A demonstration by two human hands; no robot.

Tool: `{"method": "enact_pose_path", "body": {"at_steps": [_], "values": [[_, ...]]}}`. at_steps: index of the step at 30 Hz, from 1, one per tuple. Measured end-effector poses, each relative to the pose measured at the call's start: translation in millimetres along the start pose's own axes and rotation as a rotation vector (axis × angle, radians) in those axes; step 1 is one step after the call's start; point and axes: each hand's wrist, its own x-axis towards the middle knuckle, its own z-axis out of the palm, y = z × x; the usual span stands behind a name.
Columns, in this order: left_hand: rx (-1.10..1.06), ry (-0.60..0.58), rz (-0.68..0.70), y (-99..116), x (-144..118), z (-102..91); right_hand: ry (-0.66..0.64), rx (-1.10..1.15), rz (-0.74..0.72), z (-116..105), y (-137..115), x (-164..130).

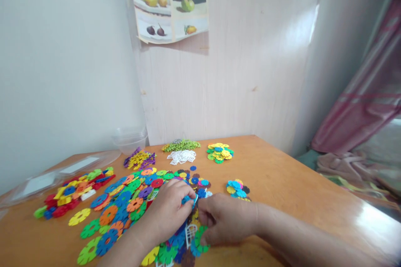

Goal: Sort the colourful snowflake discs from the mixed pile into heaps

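A big heap of flat plastic snowflake discs (131,204) in blue, green, orange and yellow covers the near left of the wooden table (288,175). My left hand (169,210) rests on the heap and pinches a light blue disc (189,200) at its fingertips. My right hand (225,219) lies just to the right, fingers curled on the discs beside a white window-shaped piece (191,233) and a green disc (200,237). The fingertips of both hands nearly meet.
Sorted small piles lie farther back: purple and yellow pieces (139,159), green pieces (181,145), white pieces (181,156), yellow-green discs (219,152), blue discs (237,189). Red and yellow blocks (72,194) sit left. A clear tub (130,139) and lid (62,171) stand by the wall.
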Motion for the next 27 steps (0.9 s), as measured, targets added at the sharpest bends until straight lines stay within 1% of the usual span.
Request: {"method": "enact_pose_path", "body": {"at_steps": [2, 3, 4, 5, 7, 10, 13, 15, 17, 19, 22, 27], "values": [[0.000, 0.004, -0.006, -0.4, 0.5, -0.4, -0.053, 0.150, 0.006, -4.5, 0.9, 1.5], [0.002, 0.008, -0.004, -1.1, 0.8, -0.6, -0.050, 0.224, 0.011, -8.0, 2.6, 2.6], [0.004, 0.014, 0.000, -2.3, 1.2, -0.6, -0.022, 0.297, 0.020, -12.2, 5.6, 4.2], [0.008, 0.023, 0.005, -3.8, 1.5, -0.6, 0.035, 0.373, 0.034, -17.1, 10.1, 6.2], [0.021, 0.048, 0.009, -8.0, 2.3, -0.1, 0.202, 0.534, 0.074, -27.9, 24.6, 11.4], [0.038, 0.086, 0.004, -14.6, 3.4, 1.0, 0.485, 0.713, 0.158, -43.9, 59.6, 20.3], [0.038, 0.109, 0.005, -19.3, 4.4, 2.1, 0.701, 0.728, 0.295, -54.2, 101.1, 26.6], [0.032, 0.119, 0.007, -21.1, 4.9, 2.7, 0.743, 0.711, 0.416, -56.6, 124.4, 29.0], [0.025, 0.120, 0.007, -22.0, 5.0, 3.2, 0.738, 0.696, 0.481, -56.1, 140.7, 31.1], [0.023, 0.118, 0.004, -22.6, 4.8, 3.7, 0.741, 0.680, 0.505, -54.3, 150.3, 33.7], [0.023, 0.121, 0.002, -23.8, 4.5, 4.3, 0.765, 0.634, 0.515, -51.7, 157.8, 38.0], [0.028, 0.122, -0.008, -26.5, 4.9, 3.7, 0.824, 0.463, 0.511, -51.8, 164.2, 40.1]]}}
